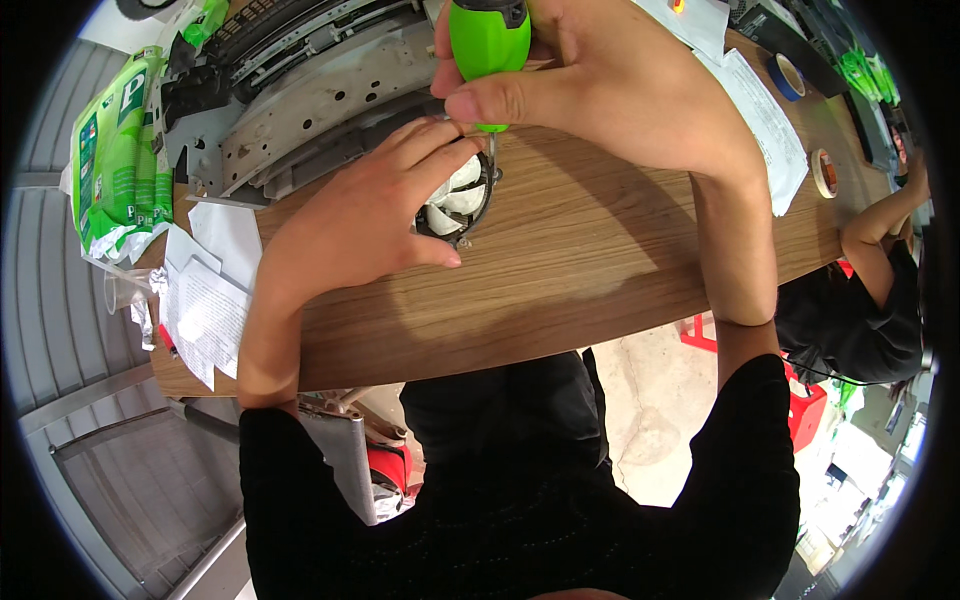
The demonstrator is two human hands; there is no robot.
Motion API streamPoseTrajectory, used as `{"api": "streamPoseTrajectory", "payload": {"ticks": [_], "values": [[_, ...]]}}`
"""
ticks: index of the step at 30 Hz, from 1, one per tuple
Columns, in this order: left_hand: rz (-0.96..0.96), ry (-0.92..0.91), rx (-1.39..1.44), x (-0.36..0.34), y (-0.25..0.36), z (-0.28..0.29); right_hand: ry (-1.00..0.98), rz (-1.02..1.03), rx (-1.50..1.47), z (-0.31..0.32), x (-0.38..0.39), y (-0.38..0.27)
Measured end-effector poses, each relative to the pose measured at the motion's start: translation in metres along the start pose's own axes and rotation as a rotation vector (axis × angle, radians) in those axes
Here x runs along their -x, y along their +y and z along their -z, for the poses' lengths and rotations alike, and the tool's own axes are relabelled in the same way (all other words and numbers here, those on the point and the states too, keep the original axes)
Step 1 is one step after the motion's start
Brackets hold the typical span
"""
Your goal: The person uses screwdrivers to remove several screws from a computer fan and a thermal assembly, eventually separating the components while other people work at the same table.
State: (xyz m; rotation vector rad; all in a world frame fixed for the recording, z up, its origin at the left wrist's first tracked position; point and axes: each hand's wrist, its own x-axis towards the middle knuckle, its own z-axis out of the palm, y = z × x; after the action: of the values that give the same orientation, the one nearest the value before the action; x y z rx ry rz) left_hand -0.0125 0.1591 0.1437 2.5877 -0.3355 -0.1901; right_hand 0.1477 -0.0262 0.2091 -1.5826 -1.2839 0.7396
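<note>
Fan point(455, 200) – a small cooling unit with white blades in a dark frame – lies flat on the wooden table point(560, 270), close to the grey metal chassis point(320, 100) behind it. My left hand point(365, 225) is spread over the frame, fingers pressing it down, thumb along the near edge; it clamps nothing, it only pins. My right hand point(600, 85) is wrapped tight round the green handle of the screwdriver point(488, 45), whose thin shaft drops to the fan's right corner, just beside my left fingertips.

Risks, as I judge them:

- Tip slip. If the blade rides out of the screw head, it will skid toward my left fingers, which sit right next to the shaft – the likeliest injury
- Frame rotation. Pinned from one side only, the fan could swivel under torque and strip the screw head
- Tilted shaft. I cannot tell whether the shaft stands square to the screw; leaning it would chew the slot
- Blade damage. My left palm covers the white blades, so heavy pressure could bend them
- Loose screw. Once free, it could roll off the near table edge
</note>
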Motion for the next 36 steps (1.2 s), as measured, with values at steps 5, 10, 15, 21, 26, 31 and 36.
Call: {"api": "streamPoseTrajectory", "payload": {"ticks": [5,10,15,21,26,31,36], "values": [[0.02,0.011,0.006,0.003,0.0,0.0,0.047,0.06,0.116,-0.005,0.006,-0.014],[0.006,0.002,0.003,0.001,-0.001,0.0,0.092,0.06,0.271,-0.007,0.007,-0.022],[-0.03,0.028,-0.014,0.001,-0.004,-0.002,0.048,0.044,0.199,-0.003,0.005,-0.014],[-0.042,0.017,-0.002,0.001,-0.004,-0.001,0.009,-0.009,0.01,0.005,0.001,-0.01],[-0.058,0.017,-0.01,0.001,-0.005,-0.002,0.039,0.062,0.042,0.001,0.003,-0.004],[-0.053,0.041,-0.033,0.005,-0.002,-0.001,0.072,0.178,0.158,-0.013,0.013,-0.013],[-0.076,-0.009,-0.011,-0.001,-0.005,0.002,-0.05,-0.054,0.232,0.009,0.011,-0.053]]}}
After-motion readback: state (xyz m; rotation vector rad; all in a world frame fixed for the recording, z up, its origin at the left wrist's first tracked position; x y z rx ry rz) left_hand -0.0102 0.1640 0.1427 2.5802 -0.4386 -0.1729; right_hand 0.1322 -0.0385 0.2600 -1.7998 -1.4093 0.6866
